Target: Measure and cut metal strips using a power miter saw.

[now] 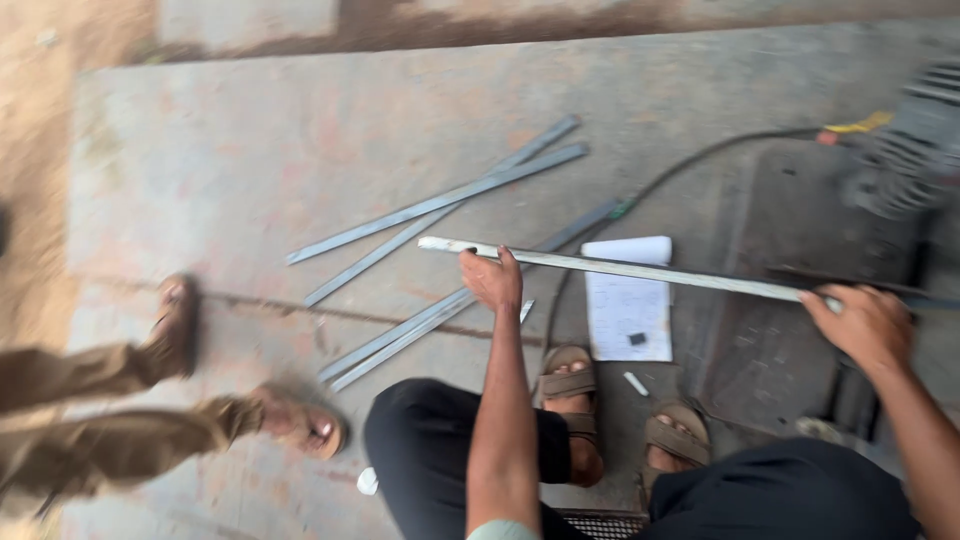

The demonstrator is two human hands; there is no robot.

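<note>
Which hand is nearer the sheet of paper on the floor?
Left. The left hand grips the metal strip just left of the paper; the right hand holds the strip farther off, to its right.

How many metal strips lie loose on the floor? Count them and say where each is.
5, though blur may hide more. Two strips cross near the top. Two lie side by side below the left hand. One runs under the held strip toward the paper.

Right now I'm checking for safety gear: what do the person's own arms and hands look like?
Both hands are bare, no gloves: the left hand and right hand. Forearms are uncovered. A pale greenish sleeve edge shows on the left arm. No watch or rings visible.
</note>
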